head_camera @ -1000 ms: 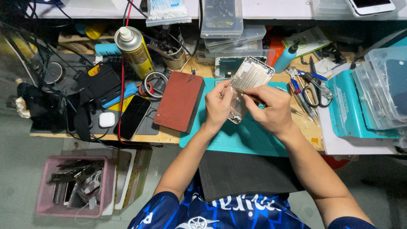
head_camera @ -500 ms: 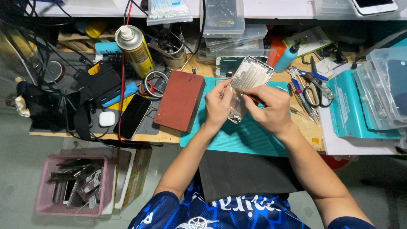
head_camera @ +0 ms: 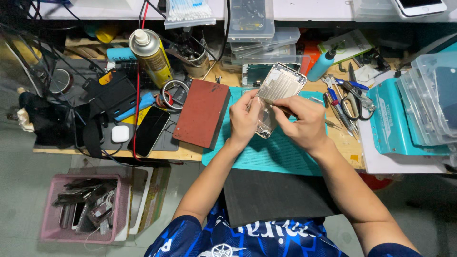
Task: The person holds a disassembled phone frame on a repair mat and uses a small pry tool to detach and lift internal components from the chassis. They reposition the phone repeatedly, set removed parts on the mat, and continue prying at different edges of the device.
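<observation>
At frame centre a thin, stiff, likely light housing (head_camera: 278,90) is gripped by its edges in both hands (head_camera: 245,119), the right hand (head_camera: 300,121) also pinching a slim tool.

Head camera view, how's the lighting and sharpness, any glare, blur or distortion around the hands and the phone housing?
Head view: even overhead light, soft shadows under the bench; sharp focus on the left hand and right hand; mild sheen, no blown glare, on the silver phone housing and the spray can top; no motion blur; slight wide-angle bending at the frame edges.
</observation>
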The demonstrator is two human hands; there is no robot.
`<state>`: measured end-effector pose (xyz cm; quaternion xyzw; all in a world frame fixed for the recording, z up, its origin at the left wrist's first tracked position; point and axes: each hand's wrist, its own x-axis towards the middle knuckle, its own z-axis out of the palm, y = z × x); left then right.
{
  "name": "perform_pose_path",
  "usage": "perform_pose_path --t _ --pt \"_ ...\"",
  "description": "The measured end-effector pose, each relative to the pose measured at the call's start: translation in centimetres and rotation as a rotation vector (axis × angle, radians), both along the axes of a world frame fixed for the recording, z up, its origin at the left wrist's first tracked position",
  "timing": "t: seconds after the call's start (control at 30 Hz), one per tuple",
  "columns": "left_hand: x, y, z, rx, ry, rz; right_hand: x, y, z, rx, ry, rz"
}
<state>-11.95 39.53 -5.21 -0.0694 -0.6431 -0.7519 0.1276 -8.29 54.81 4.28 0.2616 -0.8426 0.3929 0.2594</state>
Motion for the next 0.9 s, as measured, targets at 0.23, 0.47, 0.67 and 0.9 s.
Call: perform_pose_path --t 0.23,0.47,0.67,0.9 --pt "0.2 0.8 0.6 -0.072 -0.033 0.049 0.0 1.1 -0.1 -0.01 -0.045 0.027" --pt "0.8 3.2 2.1 -0.226 0.131 0.133 0.3 3.1 0.3 -0.021 -0.048 0.002" --pt "1.8 4.5 2.9 -0.273 0.245 0.164 0.7 4.7 0.3 -0.028 -0.06 -0.057" --pt "2.7 4.7 3.8 -0.303 0.223 0.181 0.7 5.3 -0.1 -0.076 -0.172 -0.07"
